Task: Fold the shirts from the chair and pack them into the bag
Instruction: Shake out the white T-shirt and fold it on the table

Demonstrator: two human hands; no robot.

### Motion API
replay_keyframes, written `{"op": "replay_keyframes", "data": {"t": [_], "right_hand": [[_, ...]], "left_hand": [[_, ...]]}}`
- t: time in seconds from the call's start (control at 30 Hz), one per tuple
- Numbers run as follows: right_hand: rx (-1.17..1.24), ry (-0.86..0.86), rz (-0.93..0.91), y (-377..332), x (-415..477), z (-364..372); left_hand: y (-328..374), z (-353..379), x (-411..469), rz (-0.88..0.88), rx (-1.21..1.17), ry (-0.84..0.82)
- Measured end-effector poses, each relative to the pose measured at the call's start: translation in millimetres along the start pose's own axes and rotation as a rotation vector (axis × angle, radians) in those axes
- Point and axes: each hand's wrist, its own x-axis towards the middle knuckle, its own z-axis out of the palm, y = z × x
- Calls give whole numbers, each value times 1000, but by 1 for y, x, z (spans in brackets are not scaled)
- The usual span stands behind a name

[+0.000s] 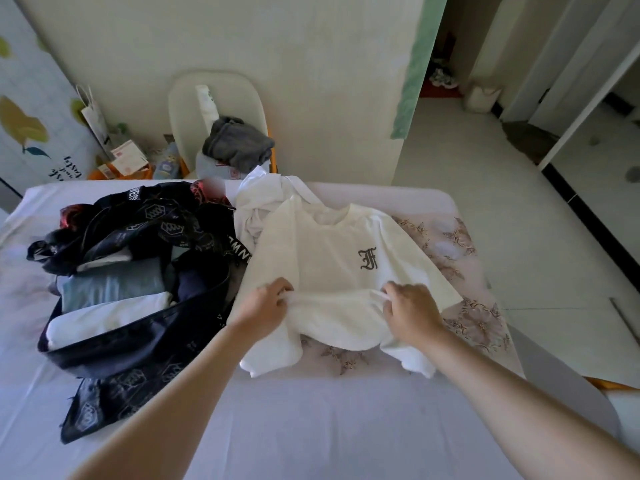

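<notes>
A white shirt [332,258] with a dark letter F on the chest lies spread on the bed [311,427], its lower part folded up toward the chest. My left hand [266,306] pinches the folded edge on the left and my right hand [412,313] grips the same edge on the right. To the left stands an open dark patterned bag [138,344] holding folded white, blue and navy clothes. Behind the bed, a white chair [214,98] carries a grey garment [239,143] on a pale one. Another white garment [259,195] lies crumpled between chair and shirt.
A floral cloth [464,306] lies under the shirt at the bed's right side. Paper bags and boxes [121,157] crowd the floor left of the chair. A wall stands behind the chair, with tiled floor [519,237] and a doorway to the right.
</notes>
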Motion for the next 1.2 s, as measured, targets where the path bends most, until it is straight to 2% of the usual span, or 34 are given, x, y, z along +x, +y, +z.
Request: {"op": "replay_keyframes", "data": {"t": [0.07,0.13,0.17,0.23,0.3,0.37,0.43,0.57,0.63,0.7,0.77,0.83,0.93,1.13,1.2], "right_hand": [[-128,-30,90,6,17,1],[-159,-48,82,5,23,5],[-147,-49,23,3,22,8],[-97,-81,-165,0,14,20],[-20,-241,-275,-2,4,32],[10,-422,-254,-3,-2,40],[-19,-502,-242,2,-5,41],[-88,-556,-313,20,-13,39],[-58,-472,-305,30,-18,40],[75,-343,-230,36,-20,37],[236,-253,-38,34,-19,24],[393,-197,184,28,-16,11],[602,-78,384,20,-16,-12],[1073,131,619,20,-28,-63],[1168,110,631,23,-38,-74]], "left_hand": [[-3,1,11,124,245,224],[-5,13,16,254,336,337],[-5,20,15,343,322,306],[-6,37,8,440,247,78],[-12,50,-3,299,311,-258],[-24,57,-9,210,504,-479],[-32,60,-9,237,598,-520],[-30,62,-4,254,597,-349],[-22,69,-1,224,571,-270],[-7,80,1,231,521,-210],[15,95,2,309,430,-136],[42,108,1,380,354,-148],[81,119,-2,399,256,-163],[106,113,-10,314,67,-5],[109,97,-14,218,-3,-68]]}}
